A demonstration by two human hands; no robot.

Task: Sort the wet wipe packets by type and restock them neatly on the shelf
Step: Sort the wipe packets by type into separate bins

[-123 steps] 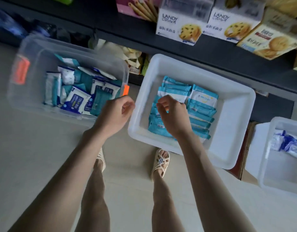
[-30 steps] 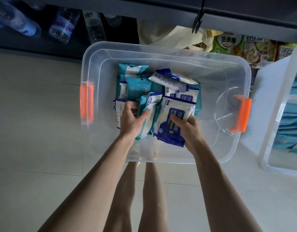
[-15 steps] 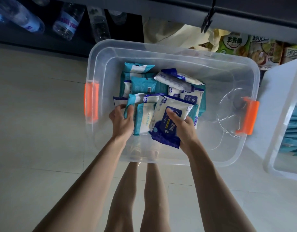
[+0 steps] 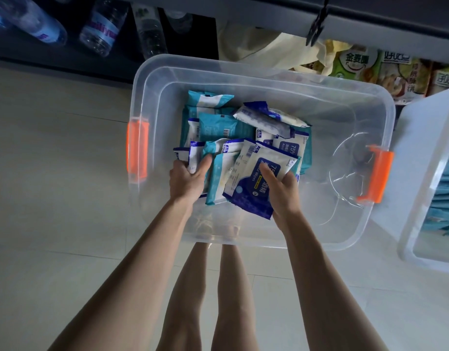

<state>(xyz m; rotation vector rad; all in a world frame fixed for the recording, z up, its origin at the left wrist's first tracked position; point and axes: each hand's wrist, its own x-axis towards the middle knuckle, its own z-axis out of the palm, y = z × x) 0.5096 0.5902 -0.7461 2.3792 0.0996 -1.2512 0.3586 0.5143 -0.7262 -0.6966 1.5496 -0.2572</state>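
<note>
The left hand (image 4: 186,182) and right hand (image 4: 285,192) have moved from the white tub (image 4: 420,138) into the clear bin (image 4: 243,69), now gripping a small wipe packet (image 4: 194,154) and an alcohol wipes packet (image 4: 253,191).

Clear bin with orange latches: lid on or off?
Off. The clear bin is open on top: the left hand and right hand both reach inside it, gripping wet wipe packets.

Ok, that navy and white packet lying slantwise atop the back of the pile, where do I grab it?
I'd come from above and pinch the navy and white packet across its narrow width, mid-length. It lies uppermost in the clear bin, nothing over it, both long edges exposed.
</note>
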